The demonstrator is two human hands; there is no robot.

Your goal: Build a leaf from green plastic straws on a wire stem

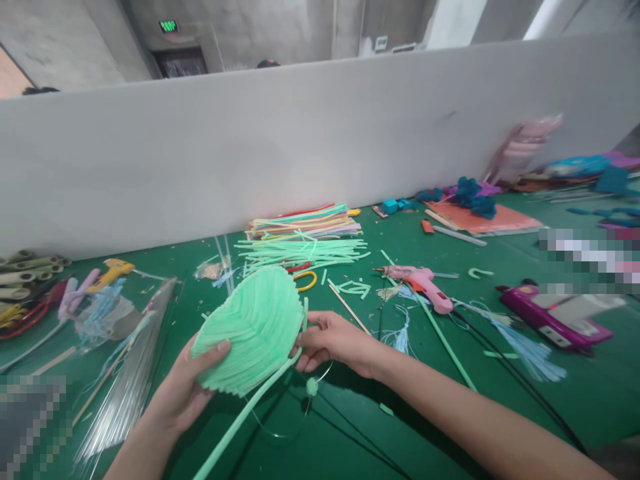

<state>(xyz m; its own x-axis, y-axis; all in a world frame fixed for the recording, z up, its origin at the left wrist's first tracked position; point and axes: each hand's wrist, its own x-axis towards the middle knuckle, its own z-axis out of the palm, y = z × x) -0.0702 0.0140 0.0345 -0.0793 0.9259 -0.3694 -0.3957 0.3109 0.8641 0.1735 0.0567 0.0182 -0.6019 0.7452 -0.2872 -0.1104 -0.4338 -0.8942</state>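
Note:
My left hand [183, 387] grips the left edge of a mint-green leaf-shaped fan [255, 327], its thumb on the front face and its other fingers behind. The fan has ribbed rows that slant from a middle line. At its right edge, the fingers of my right hand [335, 343] are closed in a pinch on a mint-green pipe cleaner [240, 420]. From there the pipe cleaner runs down to the lower left, across the front of the fan's lower edge. Below my right hand hangs a thin clear loop with a small green tuft [313, 387].
Behind the fan lie bundled pipe cleaners [305, 250] and yellow-handled scissors [307, 281]. To the right are a pink glue gun [420, 283], blue tassels [530, 343] and a purple device [555, 320]. Clear rods [127, 380] and a yellow glue gun [111, 273] lie left. A white partition [200, 153] stands behind.

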